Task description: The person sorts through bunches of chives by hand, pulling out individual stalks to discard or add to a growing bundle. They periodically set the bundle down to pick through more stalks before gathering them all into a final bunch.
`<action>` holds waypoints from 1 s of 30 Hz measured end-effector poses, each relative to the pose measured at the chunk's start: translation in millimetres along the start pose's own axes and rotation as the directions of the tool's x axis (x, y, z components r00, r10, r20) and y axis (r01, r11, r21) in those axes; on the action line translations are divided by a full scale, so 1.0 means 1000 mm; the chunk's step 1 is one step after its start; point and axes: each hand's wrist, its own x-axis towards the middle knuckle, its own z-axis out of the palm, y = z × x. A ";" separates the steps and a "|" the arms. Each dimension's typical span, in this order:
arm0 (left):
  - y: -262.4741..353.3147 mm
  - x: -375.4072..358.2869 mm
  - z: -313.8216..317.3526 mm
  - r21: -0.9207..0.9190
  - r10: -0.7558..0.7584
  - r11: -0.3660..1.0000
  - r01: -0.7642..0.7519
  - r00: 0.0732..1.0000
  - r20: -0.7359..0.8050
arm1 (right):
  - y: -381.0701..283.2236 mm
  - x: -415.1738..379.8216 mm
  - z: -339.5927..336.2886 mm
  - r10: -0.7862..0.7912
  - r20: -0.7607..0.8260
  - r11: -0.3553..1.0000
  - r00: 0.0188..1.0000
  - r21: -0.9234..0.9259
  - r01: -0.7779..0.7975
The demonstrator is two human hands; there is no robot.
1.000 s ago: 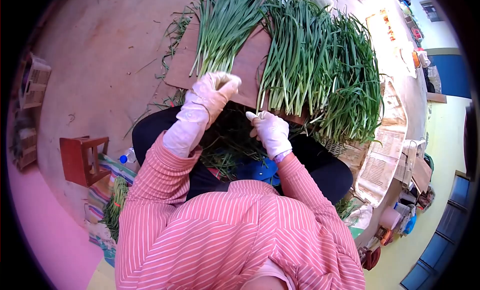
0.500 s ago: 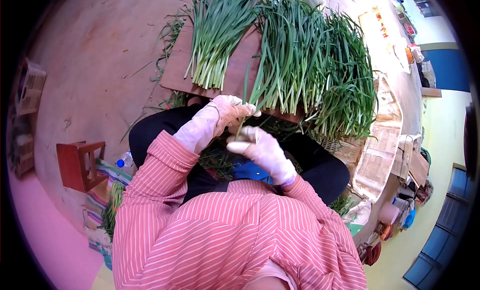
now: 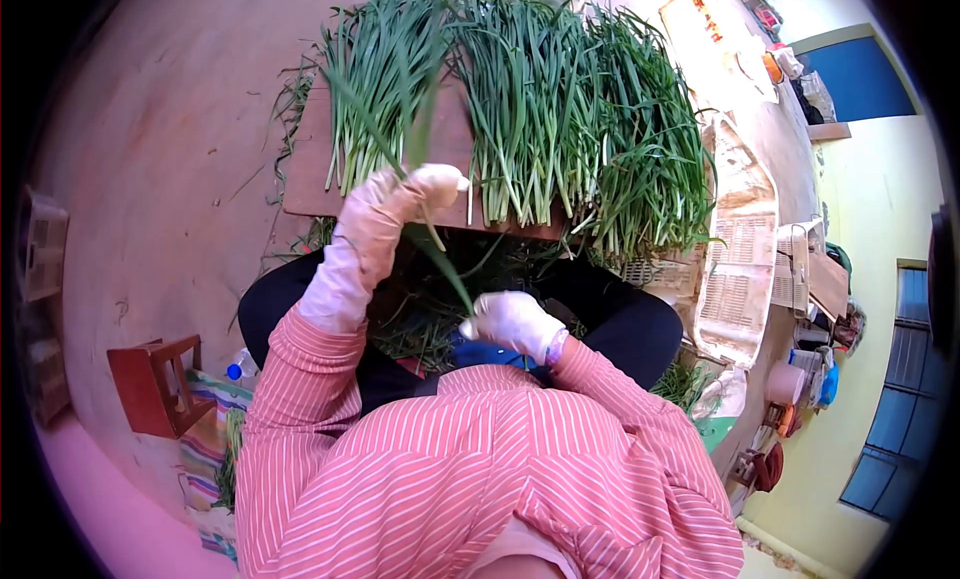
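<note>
Beyond both hands, chive bundles [image 3: 520, 109] cover board [image 3: 300, 179].

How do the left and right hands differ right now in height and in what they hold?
The left hand is raised near the board's front edge, gripping green stalks that stick up past it. The right hand sits lower, over the lap, pinching the bottom end of a long leaf that runs up toward the left hand. Both wear pale gloves.
</note>
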 end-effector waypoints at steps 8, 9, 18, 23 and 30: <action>-0.019 0.019 -0.010 -0.383 -0.267 0.892 0.240 0.964 -0.018 | -0.002 -0.021 -0.068 -0.053 -0.954 0.971 0.295 -0.118 -0.207; -0.015 0.018 0.001 -0.368 -0.345 0.885 0.287 0.933 -0.103 | 0.003 -0.011 -0.073 -0.037 -0.930 0.966 0.365 -0.127 -0.225; -0.024 0.014 0.003 -0.197 -0.462 0.872 0.448 0.887 -0.026 | -0.024 -0.037 -0.060 0.281 -0.599 0.839 0.750 0.533 0.112; -0.027 0.007 0.006 -0.085 -0.467 0.877 0.473 0.880 0.088 | -0.032 -0.038 -0.028 0.155 -0.579 0.858 0.800 0.480 0.181; -0.050 0.013 -0.001 -0.048 -0.529 0.837 0.544 0.829 0.181 | -0.010 -0.001 -0.028 -0.119 -0.392 0.182 0.912 0.894 0.408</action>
